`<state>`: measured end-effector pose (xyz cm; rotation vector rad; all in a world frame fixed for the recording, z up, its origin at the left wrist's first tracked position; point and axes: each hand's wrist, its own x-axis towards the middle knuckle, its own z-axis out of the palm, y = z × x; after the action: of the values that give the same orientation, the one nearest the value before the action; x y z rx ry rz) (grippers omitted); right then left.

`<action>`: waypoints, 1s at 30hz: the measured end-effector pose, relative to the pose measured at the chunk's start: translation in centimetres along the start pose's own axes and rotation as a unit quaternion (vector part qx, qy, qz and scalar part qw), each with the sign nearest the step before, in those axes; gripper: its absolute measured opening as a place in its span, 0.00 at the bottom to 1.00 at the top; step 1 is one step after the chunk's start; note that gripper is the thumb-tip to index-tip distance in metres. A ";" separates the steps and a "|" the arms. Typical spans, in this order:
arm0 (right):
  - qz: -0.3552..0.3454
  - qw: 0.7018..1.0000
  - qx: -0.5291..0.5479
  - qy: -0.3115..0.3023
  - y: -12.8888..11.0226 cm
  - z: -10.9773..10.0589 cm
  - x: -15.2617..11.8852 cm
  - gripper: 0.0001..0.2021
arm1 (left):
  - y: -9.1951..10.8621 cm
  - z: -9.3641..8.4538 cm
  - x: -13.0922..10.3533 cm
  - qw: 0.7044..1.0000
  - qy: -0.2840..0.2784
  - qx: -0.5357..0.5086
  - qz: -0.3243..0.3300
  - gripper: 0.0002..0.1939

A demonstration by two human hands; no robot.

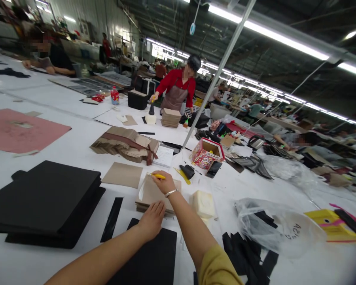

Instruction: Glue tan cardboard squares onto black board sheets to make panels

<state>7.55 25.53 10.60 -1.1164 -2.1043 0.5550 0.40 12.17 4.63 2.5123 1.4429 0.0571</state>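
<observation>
Cardboard stack (pixel 156 193) lies at twelve o'clock on the counter (pixel 74 150); the right hand (pixel 165 183) grips a yellow-handled tool (pixel 158 176) over it, fingers curled, while the left hand (pixel 152 222) rests at the stack's six o'clock, fingers flat, grasping nothing (steadying it, I'd guess).

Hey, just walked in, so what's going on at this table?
The person's right hand holds a yellow-handled tool near the far left corner of a stack of brown boards; a white smear runs along the top board's left side. The left hand rests on the stack's near edge. Across the white table, a co-worker in red holds a yellow-and-black tool.
</observation>
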 end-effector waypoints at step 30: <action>0.138 0.987 -0.070 -0.040 3.5 -9.9 -9.6 0.08 | -0.7 -0.9 0.1 0.999 0.041 0.005 0.012 0.28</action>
<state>20.55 19.84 11.52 -1.5042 -2.0955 0.5947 -0.31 12.79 5.31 2.5634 1.4460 0.1603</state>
